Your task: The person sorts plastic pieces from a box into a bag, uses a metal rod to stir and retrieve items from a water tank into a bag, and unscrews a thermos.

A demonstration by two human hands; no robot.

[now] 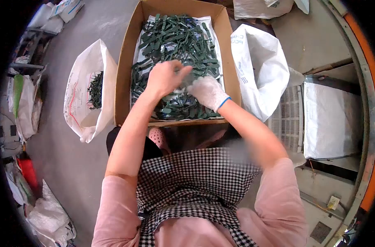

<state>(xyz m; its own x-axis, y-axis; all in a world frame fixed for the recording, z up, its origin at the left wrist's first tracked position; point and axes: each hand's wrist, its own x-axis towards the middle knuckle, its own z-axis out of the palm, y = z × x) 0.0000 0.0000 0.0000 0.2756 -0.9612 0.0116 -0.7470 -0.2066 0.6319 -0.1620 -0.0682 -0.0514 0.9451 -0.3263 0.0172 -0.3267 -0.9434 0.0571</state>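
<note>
Left hand (166, 78), gloved right hand (208, 93) held just apart, grips unclear | Green parts (154, 40) best loosened gently inside box (123, 82)

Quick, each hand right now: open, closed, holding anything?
Left hand: bare, over the green pieces; can't tell if its grip holds any.
Right hand: gloved, fingertips blurred; grip can't be told.

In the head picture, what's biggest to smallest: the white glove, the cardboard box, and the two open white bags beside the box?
1. Cardboard box
2. Left bag, right bag: too alike to rank
3. White glove
</note>
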